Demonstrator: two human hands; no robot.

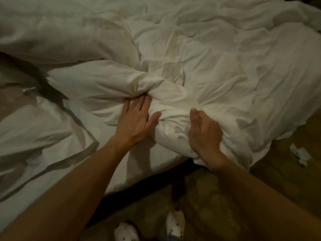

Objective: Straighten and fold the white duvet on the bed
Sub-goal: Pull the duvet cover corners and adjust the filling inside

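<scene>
Looking down from my head camera, I see the white duvet (199,70) lying rumpled across the bed (52,145), heaped from the centre out toward two and three o'clock, with one bunched corner drooping over the bed's near edge at about five o'clock. My left hand (137,117) lies flat with its fingers straight, pressed against the left flank of a thick roll of duvet near the middle of the view; the fingertips reach into a crease at twelve o'clock from my wrist, and the thumb rests on the roll. My right hand (203,131) stands edge-on against the right side of that same roll, fingers straight and together, palm pressed to the cloth. Neither hand is clenched or gripping a fold; both are loose and pushing against the fabric, with the roll between them. A rumpled white sheet (43,122) with greyish shadowed folds spreads toward nine o'clock. At six o'clock my two white slippers (175,223) stand on the patterned carpet (208,197). Crumpled white paper (299,153) lies on the floor at four o'clock, apart from the bed.
</scene>
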